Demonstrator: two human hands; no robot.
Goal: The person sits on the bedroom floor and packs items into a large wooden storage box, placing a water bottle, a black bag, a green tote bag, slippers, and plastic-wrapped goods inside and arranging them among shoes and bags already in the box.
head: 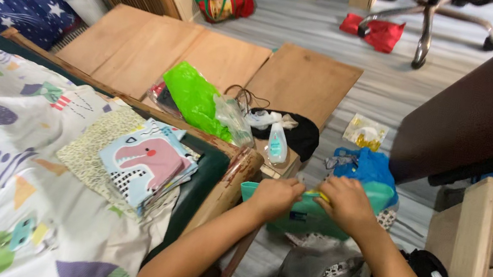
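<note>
Both hands meet over a teal pouch (306, 216) beside the bed corner: the left hand (275, 196) pinches its top edge, the right hand (346, 201) clamps a small yellow piece there. Just behind stand a small white bottle with a pale blue label (277, 143), a bright green plastic bag (195, 98) and a blue bag (367, 166)

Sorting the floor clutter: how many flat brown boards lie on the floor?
3: a left board by the bed, a middle board, and a right board partly under dark cloth. Others may be hidden.
</note>
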